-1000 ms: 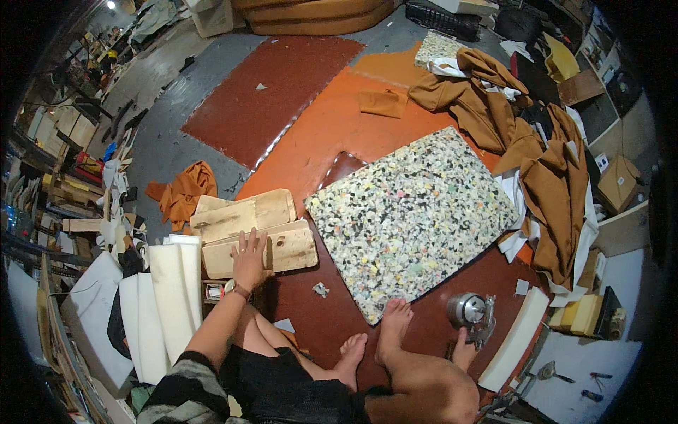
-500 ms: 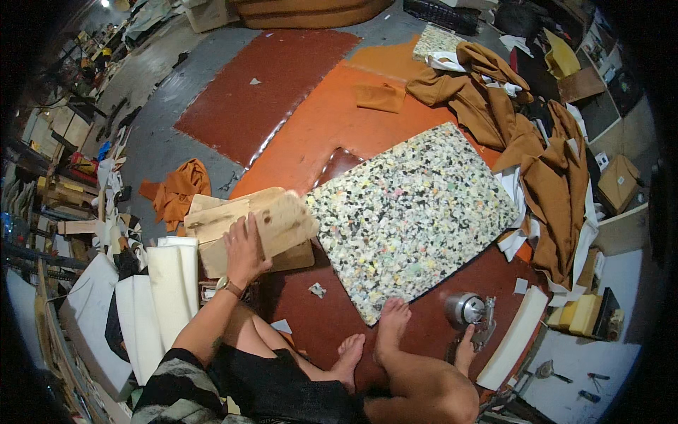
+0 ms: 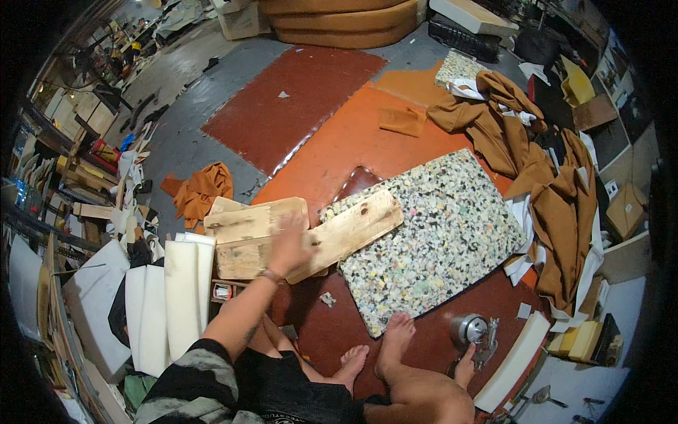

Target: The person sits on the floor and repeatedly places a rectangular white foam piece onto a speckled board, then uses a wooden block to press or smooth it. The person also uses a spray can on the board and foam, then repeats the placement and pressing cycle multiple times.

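Note:
My left hand point(image 3: 288, 251), smeared by motion, is over the near left end of a pale wooden board point(image 3: 364, 225). That board slants away to the right, and its far end overlaps a speckled foam slab point(image 3: 445, 240). More wooden boards point(image 3: 251, 225) lie at the hand's left. Beside my right knee, my right hand point(image 3: 463, 366) is closed on a metal spray gun point(image 3: 484, 345) with a silver cup point(image 3: 466, 328). The knee hides part of this hand.
White foam strips point(image 3: 182, 290) stand at my left; another white strip point(image 3: 514, 360) lies at the right. Brown fabric point(image 3: 561, 219) is heaped beyond the slab. Orange cloth point(image 3: 201, 192) lies far left. A brown padded piece point(image 3: 342, 25) stands at the back.
My left hand has moved right, and the wooden board has swung and slid right onto the foam slab. The view has shifted slightly. My right hand remains at the spray gun.

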### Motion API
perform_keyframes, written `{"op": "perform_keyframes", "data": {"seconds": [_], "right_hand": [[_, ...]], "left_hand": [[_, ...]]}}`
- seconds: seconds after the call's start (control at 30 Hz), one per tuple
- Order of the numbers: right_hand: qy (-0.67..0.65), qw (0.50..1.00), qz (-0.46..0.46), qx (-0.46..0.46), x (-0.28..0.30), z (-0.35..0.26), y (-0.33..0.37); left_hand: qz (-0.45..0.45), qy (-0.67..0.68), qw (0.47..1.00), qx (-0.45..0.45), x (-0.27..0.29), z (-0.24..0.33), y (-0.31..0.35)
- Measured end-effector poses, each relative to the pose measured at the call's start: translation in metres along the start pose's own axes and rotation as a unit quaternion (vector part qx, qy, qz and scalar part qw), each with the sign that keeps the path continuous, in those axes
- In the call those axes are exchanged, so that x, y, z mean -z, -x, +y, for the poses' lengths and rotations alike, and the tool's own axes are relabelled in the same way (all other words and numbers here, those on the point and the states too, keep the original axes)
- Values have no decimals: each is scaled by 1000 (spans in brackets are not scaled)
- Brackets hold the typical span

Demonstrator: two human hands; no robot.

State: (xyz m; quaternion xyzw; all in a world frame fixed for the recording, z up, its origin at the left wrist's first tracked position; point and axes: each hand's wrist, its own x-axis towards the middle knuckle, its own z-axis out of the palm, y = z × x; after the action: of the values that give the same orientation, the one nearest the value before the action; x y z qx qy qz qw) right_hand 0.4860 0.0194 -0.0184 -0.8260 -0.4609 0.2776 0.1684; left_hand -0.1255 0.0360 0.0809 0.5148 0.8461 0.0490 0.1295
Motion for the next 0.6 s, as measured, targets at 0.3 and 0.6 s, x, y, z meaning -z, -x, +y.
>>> {"op": "perform_keyframes", "data": {"seconds": [0.3, 0.6], "right_hand": [[-13, 1000, 17, 4, 2, 9, -8], [-45, 999, 25, 16, -12, 11, -17]], "left_hand": [[-29, -76, 851, 518, 38, -299, 208], [111, -37, 990, 73, -22, -179, 126]]}}
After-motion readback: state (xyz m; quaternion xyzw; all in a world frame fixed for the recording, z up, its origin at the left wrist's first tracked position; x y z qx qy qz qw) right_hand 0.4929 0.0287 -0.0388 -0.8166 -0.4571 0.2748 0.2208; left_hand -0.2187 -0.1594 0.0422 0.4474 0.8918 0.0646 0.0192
